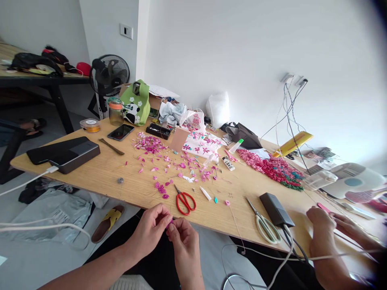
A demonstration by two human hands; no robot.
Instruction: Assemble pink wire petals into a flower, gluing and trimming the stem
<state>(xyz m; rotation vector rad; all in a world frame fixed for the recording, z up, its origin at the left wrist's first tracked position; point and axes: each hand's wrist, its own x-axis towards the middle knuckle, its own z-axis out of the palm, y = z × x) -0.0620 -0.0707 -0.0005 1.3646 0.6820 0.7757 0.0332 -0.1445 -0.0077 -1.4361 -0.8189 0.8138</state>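
Note:
My left hand [151,230] and my right hand [184,242] meet just below the table's near edge, over my lap. Both are closed in a pinch on a small magenta petal piece [169,222], mostly hidden by the fingertips. Just above them on the table lie red-handled scissors [185,202]. Several similar magenta petals [161,188] rest to the left of the scissors. A white tube [205,193] and a small teal piece [215,200] sit to the right. Farther back spreads a heap of pink and magenta petals [151,145].
A co-worker's hands [326,223] are at the right edge. Between us lie green-handled scissors [267,229] and a black power adapter [276,209] with trailing cables. A power bank [74,155], phone [121,132] and jar [116,112] stand left. A pink-red heap [275,167] lies right.

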